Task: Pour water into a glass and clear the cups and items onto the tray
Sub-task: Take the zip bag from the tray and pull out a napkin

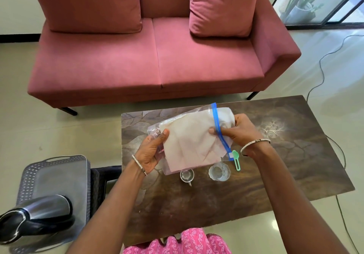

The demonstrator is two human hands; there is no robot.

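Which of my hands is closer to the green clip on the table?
Right. The right hand pinches the zip edge of the bag just beside the green clip; the left hand grips its other side, well left of the clip.

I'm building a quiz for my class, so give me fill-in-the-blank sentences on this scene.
The left hand and right hand hold a bag whose seal strip is ___.
The glass stands on the brown ___.
The steel jug rests on the grey ___.
Missing: blue; table; tray.
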